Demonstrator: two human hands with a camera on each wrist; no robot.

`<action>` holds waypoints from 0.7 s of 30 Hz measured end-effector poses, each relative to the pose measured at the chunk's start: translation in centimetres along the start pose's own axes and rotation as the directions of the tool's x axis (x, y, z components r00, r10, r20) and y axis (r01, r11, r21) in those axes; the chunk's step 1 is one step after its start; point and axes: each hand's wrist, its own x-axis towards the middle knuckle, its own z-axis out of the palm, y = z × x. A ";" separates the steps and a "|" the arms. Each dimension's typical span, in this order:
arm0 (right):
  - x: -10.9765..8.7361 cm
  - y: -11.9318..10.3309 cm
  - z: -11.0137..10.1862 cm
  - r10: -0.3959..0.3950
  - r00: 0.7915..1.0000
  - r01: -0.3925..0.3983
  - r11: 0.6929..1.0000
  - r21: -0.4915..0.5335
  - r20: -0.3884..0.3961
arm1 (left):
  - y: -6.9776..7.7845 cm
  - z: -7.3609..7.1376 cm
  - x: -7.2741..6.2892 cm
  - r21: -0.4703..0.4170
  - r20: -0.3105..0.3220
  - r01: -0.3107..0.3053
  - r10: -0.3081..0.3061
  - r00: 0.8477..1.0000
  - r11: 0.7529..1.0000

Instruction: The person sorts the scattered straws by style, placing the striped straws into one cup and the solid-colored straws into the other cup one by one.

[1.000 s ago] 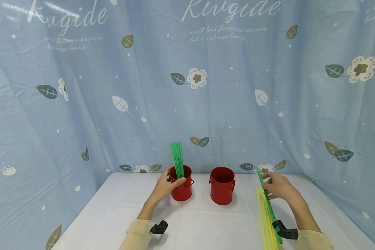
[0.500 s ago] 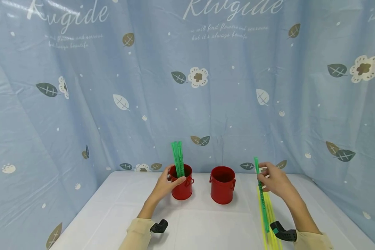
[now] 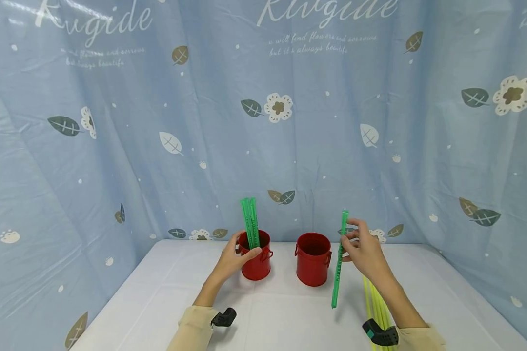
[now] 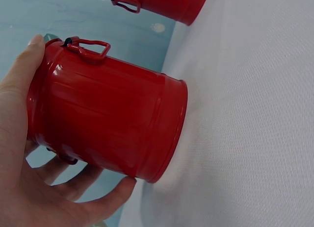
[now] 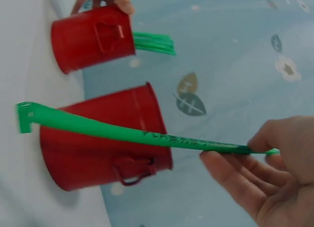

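My left hand (image 3: 228,262) grips the left red bucket (image 3: 256,269), thumb at its rim and fingers round the far side. Several long green strips (image 3: 250,222) stand upright in that bucket, leaning slightly left. With thumb and fingertips, my right hand (image 3: 366,249) pinches one green strip (image 3: 337,280) near its upper end. Black lettering runs along this strip, and its lower end looks folded in the right wrist view. It hangs almost upright above the table, just right of the second red bucket (image 3: 312,271), in front of which it passes in the right wrist view.
Several yellow strips (image 3: 379,308) lie on the white table (image 3: 290,321) at the right, partly hidden under my right forearm. A blue patterned curtain (image 3: 263,156) hangs behind the table. Both buckets have small side handles.
My right hand has lifted the green strip off the yellow ones and carried it left, turning it more upright. The left hand and its bucket have stayed in place.
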 end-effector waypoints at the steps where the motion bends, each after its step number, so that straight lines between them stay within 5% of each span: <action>1: 0.0 -0.1 0.3 -0.012 1.000 0.012 1.000 0.004 -0.009 | 0.1 0.0 0.0 0.000 0.001 0.000 0.000 1.000 1.000; 21: -0.7 -1.2 5.2 -0.069 0.998 0.069 0.998 0.007 0.015 | -0.1 0.0 0.1 -0.006 -0.002 -0.005 0.005 1.000 1.000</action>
